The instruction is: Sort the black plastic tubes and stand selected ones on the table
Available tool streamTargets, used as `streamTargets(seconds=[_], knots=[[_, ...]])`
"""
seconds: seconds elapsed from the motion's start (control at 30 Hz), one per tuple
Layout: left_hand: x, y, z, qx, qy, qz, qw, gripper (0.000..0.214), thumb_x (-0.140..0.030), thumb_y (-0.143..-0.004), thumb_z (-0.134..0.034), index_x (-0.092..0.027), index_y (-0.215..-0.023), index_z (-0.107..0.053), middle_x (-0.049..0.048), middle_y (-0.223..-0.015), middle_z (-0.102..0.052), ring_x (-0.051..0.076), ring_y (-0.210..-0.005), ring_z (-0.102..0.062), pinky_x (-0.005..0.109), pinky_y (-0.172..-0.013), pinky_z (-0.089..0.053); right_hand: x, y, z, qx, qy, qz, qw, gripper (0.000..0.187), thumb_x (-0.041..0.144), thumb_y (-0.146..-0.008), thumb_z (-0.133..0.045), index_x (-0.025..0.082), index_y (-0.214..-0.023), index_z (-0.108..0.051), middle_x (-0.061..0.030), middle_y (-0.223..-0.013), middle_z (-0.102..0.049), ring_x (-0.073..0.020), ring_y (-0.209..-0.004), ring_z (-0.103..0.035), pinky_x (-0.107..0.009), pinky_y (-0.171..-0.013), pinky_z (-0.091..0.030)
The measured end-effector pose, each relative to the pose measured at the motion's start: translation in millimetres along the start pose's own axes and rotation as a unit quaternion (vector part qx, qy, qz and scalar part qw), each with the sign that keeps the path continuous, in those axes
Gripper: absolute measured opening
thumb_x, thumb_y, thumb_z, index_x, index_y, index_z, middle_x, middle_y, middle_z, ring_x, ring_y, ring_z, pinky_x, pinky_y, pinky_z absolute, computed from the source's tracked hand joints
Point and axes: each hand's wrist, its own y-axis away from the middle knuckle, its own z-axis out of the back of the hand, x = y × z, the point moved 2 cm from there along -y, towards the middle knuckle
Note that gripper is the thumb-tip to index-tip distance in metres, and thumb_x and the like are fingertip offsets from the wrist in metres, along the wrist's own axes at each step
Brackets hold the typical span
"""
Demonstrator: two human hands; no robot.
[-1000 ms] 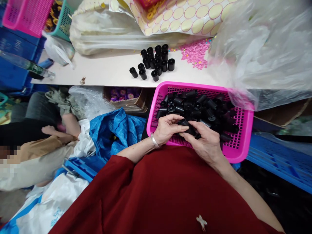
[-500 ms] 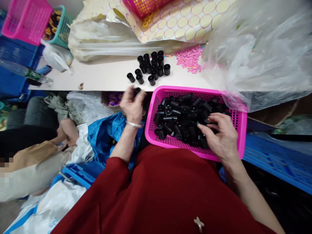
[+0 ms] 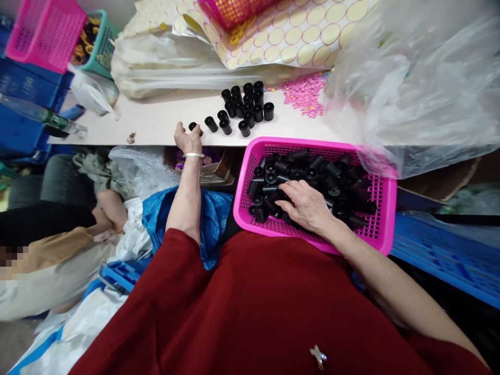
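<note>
the left hand (image 3: 188,140) has moved the furthest: half a second ago it hung over the gap beside the basket, and now it is at the front edge of the white flat-topped bench (image 3: 152,120). at its fingers is a small black plastic cylinder (image 3: 193,126), upright or nearly so, just left of the group of black standing cylinders (image 3: 244,128). whether the fingers grip it or have let go, i cannot tell. that piece seems to have left the basket and be at, or very near, its place on the bench, apart from its nearest neighbour.

the right hand (image 3: 307,205) has shifted too, from the right part of the bright pink perforated plastic basket (image 3: 312,143) to its middle. its fingers are parted, low on the loose black cylinders (image 3: 332,182), and not visibly closed around any one (the palm hides what lies beneath). so the hands, together over the basket a second ago, now work separately. small pink beads (image 3: 307,94) lie further back, behind the standing group.
</note>
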Motion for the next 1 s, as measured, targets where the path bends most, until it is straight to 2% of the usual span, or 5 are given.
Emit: streamTargets(seconds=[0.13, 0.23, 0.4, 0.87, 1.0], knots=[[-47, 46, -0.9, -0.137, 0.009, 0.022, 0.990, 0.047, -0.060, -0.084, -0.064, -0.014, -0.089, -0.060, -0.0069, -0.080, -0.061, 0.009, -0.094, -0.059, 0.032, -0.080, -0.038, 2, -12, -11, 0.040, -0.013, -0.018, 0.999, 0.016, 0.022, -0.081, -0.067, 0.019, -0.095, -0.060, -0.0123, -0.103, -0.064, -0.0272, -0.092, -0.057, -0.040, -0.076, -0.049], [-101, 102, -14.7, 0.138, 0.025, -0.107, 0.984, 0.027, -0.045, -0.087, -0.065, -0.018, -0.083, -0.066, -0.0038, -0.079, -0.066, 0.010, -0.076, -0.058, 0.030, -0.071, -0.045, -10, -3, -9, -0.020, -0.129, -0.054, 0.990, 0.019, 0.026, -0.078, -0.068, 0.021, -0.092, -0.057, -0.0072, -0.096, -0.065, -0.0231, -0.085, -0.059, -0.038, -0.074, -0.050], [-154, 182, -24.0, 0.467, -0.174, -0.266, 0.825, 0.013, -0.016, -0.080, -0.059, -0.017, -0.072, -0.069, 0.0045, -0.078, -0.069, 0.019, -0.080, -0.061, 0.030, -0.066, -0.042, -36, 40, 11, -0.129, -0.267, -0.199, 0.934, 0.023, 0.027, -0.076, -0.068, 0.022, -0.097, -0.061, 0.0011, -0.081, -0.063, -0.0148, -0.066, -0.058, -0.030, -0.064, -0.050], [-163, 196, -48.6, 0.512, -0.367, -0.283, 0.723, 0.025, -0.003, -0.085, -0.044, -0.004, -0.090, -0.068, 0.0203, -0.108, -0.061, 0.028, -0.097, -0.060, 0.038, -0.075, -0.044, -27, 79, 15, -0.188, -0.259, -0.208, 0.924, 0.033, 0.035, -0.079, -0.071, 0.024, -0.109, -0.065, -0.0052, -0.102, -0.066, -0.0215, -0.092, -0.065, -0.042, -0.086, -0.056], [-156, 188, -34.4, 0.474, -0.216, -0.247, 0.817, 0.017, -0.011, -0.084, -0.051, -0.010, -0.091, -0.067, 0.0145, -0.102, -0.065, 0.024, -0.093, -0.061, 0.037, -0.079, -0.048, -19, 74, 18, -0.195, -0.369, -0.211, 0.884, 0.031, 0.033, -0.078, -0.072, 0.024, -0.106, -0.060, -0.0042, -0.098, -0.066, -0.0197, -0.087, -0.067, -0.035, -0.073, -0.058]])
